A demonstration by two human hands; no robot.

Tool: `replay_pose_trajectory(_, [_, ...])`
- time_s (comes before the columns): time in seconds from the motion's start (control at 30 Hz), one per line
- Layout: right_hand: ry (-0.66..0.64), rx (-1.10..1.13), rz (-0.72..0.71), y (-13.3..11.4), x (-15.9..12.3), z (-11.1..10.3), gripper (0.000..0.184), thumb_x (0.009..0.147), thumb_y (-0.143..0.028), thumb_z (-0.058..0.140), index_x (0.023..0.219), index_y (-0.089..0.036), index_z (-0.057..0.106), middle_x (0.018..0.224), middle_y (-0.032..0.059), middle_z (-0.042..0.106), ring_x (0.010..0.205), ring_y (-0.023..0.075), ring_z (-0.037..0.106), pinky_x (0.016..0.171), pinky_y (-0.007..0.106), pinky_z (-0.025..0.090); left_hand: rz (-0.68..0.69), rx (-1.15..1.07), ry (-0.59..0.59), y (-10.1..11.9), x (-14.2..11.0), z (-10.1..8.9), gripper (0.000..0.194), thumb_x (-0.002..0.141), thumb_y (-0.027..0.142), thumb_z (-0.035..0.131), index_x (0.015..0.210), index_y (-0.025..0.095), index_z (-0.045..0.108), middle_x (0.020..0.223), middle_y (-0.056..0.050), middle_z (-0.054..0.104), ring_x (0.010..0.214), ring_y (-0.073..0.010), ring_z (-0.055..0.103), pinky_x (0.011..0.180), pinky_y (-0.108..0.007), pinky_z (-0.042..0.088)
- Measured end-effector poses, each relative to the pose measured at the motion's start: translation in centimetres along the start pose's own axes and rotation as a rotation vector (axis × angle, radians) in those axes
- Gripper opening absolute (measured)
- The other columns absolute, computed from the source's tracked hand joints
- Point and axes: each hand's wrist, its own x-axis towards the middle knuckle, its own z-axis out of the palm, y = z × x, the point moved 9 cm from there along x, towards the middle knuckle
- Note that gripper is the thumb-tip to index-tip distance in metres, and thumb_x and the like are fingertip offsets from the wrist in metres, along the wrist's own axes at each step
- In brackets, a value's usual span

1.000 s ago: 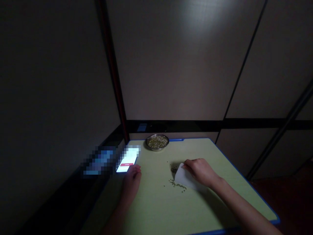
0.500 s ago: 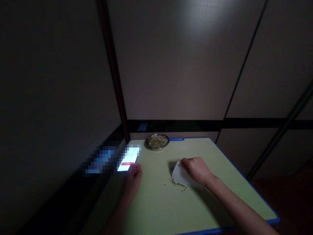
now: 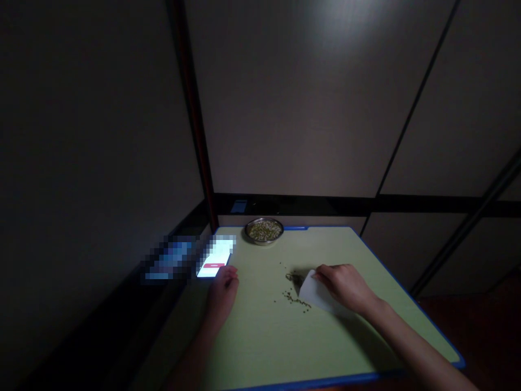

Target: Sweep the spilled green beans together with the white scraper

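head view: the right hand (image 3: 345, 285) grips a thin white sheet (image 3: 319, 296), pinched at its far edge between thumb and fingers. the sheet is held tilted over the right-middle part of the pale green desk (image 3: 252, 336), and its shadow falls just beside its left edge. small green beans (image 3: 296, 300) lie loose on the desk to the left of the sheet, some in an uneven line and a few strays farther off. a darker cluster (image 3: 290, 277) sits in and around the shadow; how many beans are in it is too dim to tell.

the left hand (image 3: 224, 290) is at the left side of the desk, fingers loosely curled, right by the near end of a lit phone (image 3: 214, 265). whether it touches the phone or has anything in it cannot be told.

at the far side, left of the middle, a round metal bowl (image 3: 264, 243) stands upright, with green and whitish bits spread inside. blue edging (image 3: 431, 316) runs round the desk, and dark wall panels (image 3: 285, 108) rise behind it.
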Motion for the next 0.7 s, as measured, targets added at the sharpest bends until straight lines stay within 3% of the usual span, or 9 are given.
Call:
replay_pose_trajectory(0.5, [0.003,0.014,-0.034,-1.5,0.4,-0.1,0.031,0.097,-0.034,0.035,0.086,-0.02,0.061,0.079,0.0051,0.072,0.07,0.0176,0.066,0.059,0.027,0.029,-0.025,-0.006,0.01,0.4,-0.1,-0.1,0.022,0.061,0.029,0.054,0.081,0.02,0.055,0.072,0.0,0.059,0.064,-0.0169,0.057,0.057,-0.028,0.044])
replay_pose_trajectory(0.7, [0.01,-0.024,0.033,-0.3,1.2,0.1,0.034,0.097,-0.036,0.034,0.087,-0.02,0.062,0.077,0.0063,0.072,0.069,0.0184,0.066,0.059,0.027,0.031,-0.05,0.014,0.002,0.5,-0.2,-0.1,0.024,0.06,0.031,0.053,0.082,0.02,0.055,0.072,0.0,0.059,0.064,-0.017,0.058,0.058,-0.028,0.044])
